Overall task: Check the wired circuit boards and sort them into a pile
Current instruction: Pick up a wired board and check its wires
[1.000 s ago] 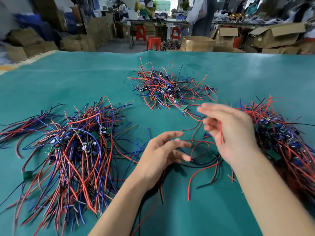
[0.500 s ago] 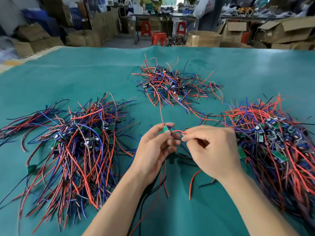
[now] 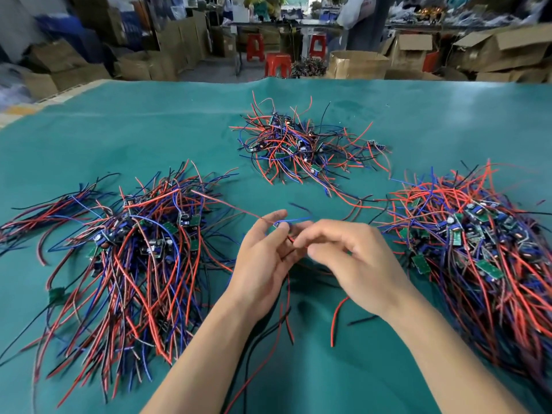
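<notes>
1. On the left of the teal cloth-covered table (image 3: 149, 121) lies the big spread pile of small green circuit boards with long red, blue and black wires (image 3: 134, 249). Judging by its combed-out wires, this is probably where checked pieces go, so it is better to leave it undisturbed during the check.
2. The left hand (image 3: 263, 264) has its fingers curled around the wires of the one wired board being checked (image 3: 280, 225). The board itself is mostly hidden between the fingers at the centre of the table, in front of the person. Keep this grip light and near the board, so the solder joints do not bend.
3. The right hand (image 3: 352, 264) pinches a thin red wire (image 3: 294, 241) just beside the left fingertips. Pull it only gently, along its own direction, to test the joint.
4. The loose ends hang down to the cloth between the arms. Lift them free before moving, or they may drag.
5. Behind the hands, the small far pile (image 3: 298, 147) is well apart.
6. The dense tangled right pile (image 3: 478, 249) lies just beside the right wrist; keep the forearm off it.
</notes>
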`<action>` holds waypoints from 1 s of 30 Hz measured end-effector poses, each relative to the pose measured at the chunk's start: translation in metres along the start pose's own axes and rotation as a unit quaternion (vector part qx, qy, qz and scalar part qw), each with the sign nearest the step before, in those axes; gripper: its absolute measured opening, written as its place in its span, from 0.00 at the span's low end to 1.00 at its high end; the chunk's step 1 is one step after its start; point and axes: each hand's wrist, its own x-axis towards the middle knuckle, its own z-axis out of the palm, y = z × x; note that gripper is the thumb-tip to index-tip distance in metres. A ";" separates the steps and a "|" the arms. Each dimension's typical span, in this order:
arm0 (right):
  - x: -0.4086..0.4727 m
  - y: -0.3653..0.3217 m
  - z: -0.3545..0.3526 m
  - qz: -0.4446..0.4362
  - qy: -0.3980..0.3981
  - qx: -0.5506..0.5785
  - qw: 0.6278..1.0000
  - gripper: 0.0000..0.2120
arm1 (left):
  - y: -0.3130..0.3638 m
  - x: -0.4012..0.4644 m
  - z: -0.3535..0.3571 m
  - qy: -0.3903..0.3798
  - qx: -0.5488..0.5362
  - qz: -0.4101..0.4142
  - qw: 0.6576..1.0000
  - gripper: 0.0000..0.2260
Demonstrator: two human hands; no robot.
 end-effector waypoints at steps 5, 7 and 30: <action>0.006 0.010 -0.013 0.031 0.109 0.002 0.994 0.05 | -0.003 0.001 -0.001 -0.010 0.019 -0.007 1.000 0.08; 0.006 0.015 -0.013 0.050 0.118 -0.020 0.992 0.10 | -0.005 -0.002 0.000 -0.052 0.057 -0.017 0.997 0.06; 0.005 0.014 -0.020 0.085 -0.007 0.155 0.984 0.15 | -0.001 -0.012 0.006 -0.126 0.132 -0.049 0.982 0.10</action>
